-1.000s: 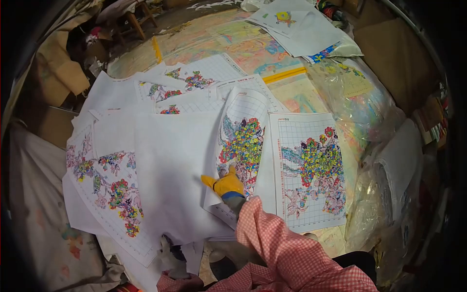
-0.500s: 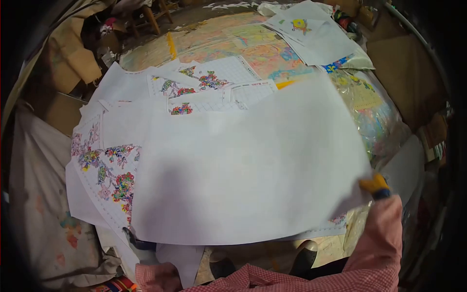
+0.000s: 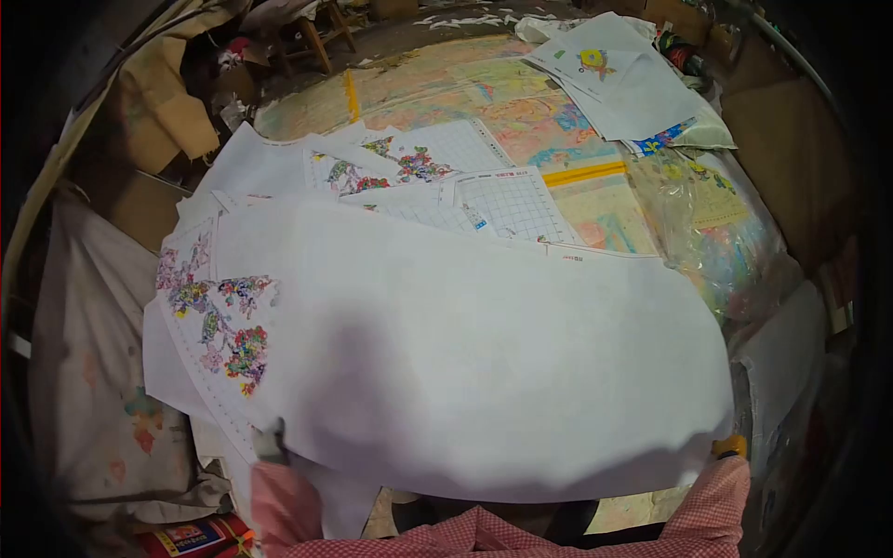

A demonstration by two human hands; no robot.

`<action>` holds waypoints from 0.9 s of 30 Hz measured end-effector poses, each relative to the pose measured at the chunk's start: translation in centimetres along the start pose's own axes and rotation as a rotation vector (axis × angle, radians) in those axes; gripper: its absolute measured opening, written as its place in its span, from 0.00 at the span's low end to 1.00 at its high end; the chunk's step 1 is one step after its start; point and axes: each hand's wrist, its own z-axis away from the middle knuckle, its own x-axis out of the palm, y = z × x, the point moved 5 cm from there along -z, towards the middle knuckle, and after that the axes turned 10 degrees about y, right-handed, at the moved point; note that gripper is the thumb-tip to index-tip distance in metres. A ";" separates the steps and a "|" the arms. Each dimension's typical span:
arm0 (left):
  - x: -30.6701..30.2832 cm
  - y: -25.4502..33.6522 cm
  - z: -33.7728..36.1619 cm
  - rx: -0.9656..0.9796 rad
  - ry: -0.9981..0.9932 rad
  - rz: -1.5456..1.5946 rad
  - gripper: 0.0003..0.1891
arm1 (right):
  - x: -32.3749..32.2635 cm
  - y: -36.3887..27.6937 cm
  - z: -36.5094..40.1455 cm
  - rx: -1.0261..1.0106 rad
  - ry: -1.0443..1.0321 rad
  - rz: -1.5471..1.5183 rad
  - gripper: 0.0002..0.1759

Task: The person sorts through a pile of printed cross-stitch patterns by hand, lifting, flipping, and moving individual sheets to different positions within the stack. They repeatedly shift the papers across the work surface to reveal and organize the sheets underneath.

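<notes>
A large blank white sheet (image 3: 521,353) spreads over the pile in front of me, its near edge bowed toward my body. At the sheet's near left corner, my left hand (image 3: 272,444), in a dark grey glove, is closed on the edge. My right hand (image 3: 730,447), with yellow on its glove, holds the near right corner; its fingers are partly hidden. Printed sheets with colorful flower patterns (image 3: 244,358) stick out from under the white sheet on the left. Beyond its far edge lie gridded printed sheets (image 3: 507,205).
A paint-stained work surface (image 3: 437,98) carries yellow strips (image 3: 584,174). More white sheets (image 3: 621,79) lie at the back right, near a clear plastic-wrapped bundle (image 3: 726,232). A stained cloth (image 3: 93,335) hangs at left, above a red package (image 3: 191,538). Cardboard stands at both sides.
My right hand has come down and toward me, drawing the sheet's right side lower. More gridded sheets and a yellow strip now show behind it. My left hand has moved slightly up.
</notes>
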 end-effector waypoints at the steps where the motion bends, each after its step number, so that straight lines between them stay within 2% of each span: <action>1: 1.4 0.5 1.9 -0.392 0.043 0.659 0.27 | -1.7 0.3 0.9 0.002 -0.002 -0.004 0.27; 2: 3.4 1.0 3.7 -0.717 0.061 1.239 0.27 | -4.8 0.7 2.1 0.063 0.037 -0.062 0.26; 3: 3.1 2.0 4.3 -0.731 0.057 1.236 0.27 | -6.8 1.2 2.6 0.120 0.078 -0.110 0.25; 4: 1.9 3.4 4.6 -0.742 -0.034 1.025 0.26 | -6.6 2.0 2.1 0.113 0.085 -0.093 0.25; 5: 1.2 4.2 5.1 -0.742 -0.122 0.819 0.25 | -6.3 3.2 1.0 0.113 0.195 -0.138 0.23; 6: 0.5 4.2 5.2 -0.652 -0.035 0.530 0.23 | -6.6 3.6 0.3 0.117 0.303 -0.196 0.22; 7: 0.6 4.3 5.4 -0.652 -0.029 0.536 0.23 | -7.6 3.3 0.6 0.117 0.309 -0.202 0.22; 9: -3.0 5.4 5.5 -0.200 0.531 0.296 0.16 | -12.1 0.3 3.5 -0.186 0.418 -0.408 0.18; 11: -8.1 14.0 3.7 -0.619 0.288 1.428 0.21 | -16.1 -3.0 8.5 -0.264 0.521 -0.881 0.17; 12: -5.4 15.6 3.4 -0.147 0.139 0.913 0.22 | -18.1 -6.1 11.3 -0.314 0.488 -1.085 0.17; 13: -4.7 20.6 3.9 0.294 -0.017 0.378 0.23 | -20.1 -9.3 14.0 -0.356 0.455 -1.284 0.17; 14: -4.9 25.9 6.7 0.822 0.040 0.415 0.22 | -21.7 -12.5 16.5 -0.522 0.463 -1.057 0.17; 15: -3.2 30.4 8.1 1.043 -0.108 0.273 0.22 | -23.1 -15.8 18.7 -0.677 0.469 -0.825 0.18; 16: -1.6 32.6 9.2 1.257 -0.251 0.118 0.22 | -24.3 -19.4 20.7 -0.788 0.327 -0.775 0.16; 17: -1.0 32.8 8.9 1.263 -0.247 0.126 0.22 | -24.9 -23.0 22.6 -0.897 0.088 -0.774 0.18; 18: 1.3 32.5 8.5 1.162 -0.457 0.002 0.22 | -23.9 -25.6 24.2 -0.973 0.017 -0.673 0.15; 19: 3.7 32.2 8.3 1.052 -0.662 -0.120 0.22 | -22.5 -28.5 25.8 -1.258 0.097 -0.640 0.13; 20: 4.8 32.0 7.9 0.925 -0.531 0.141 0.20 | -21.6 -30.7 26.9 -1.307 0.057 -0.665 0.12; 21: 3.9 33.7 7.1 0.960 -0.539 0.154 0.20 | -19.7 -32.5 27.7 -1.325 0.022 -0.656 0.12; 23: 3.4 36.6 7.2 0.488 -1.136 0.080 0.23 | -15.5 -35.6 28.1 -1.315 -0.048 -0.647 0.14; 24: 4.4 37.8 7.7 0.531 -1.078 0.206 0.26 | -14.8 -36.2 28.5 -1.276 -0.073 -0.697 0.15; 25: 6.1 38.5 9.1 0.528 -1.089 0.206 0.26 | -14.4 -36.9 29.1 -1.249 -0.107 -0.757 0.16; 27: 8.1 40.9 11.9 0.230 -0.911 0.569 0.24 | -14.0 -37.5 29.9 -1.222 -0.186 -0.732 0.18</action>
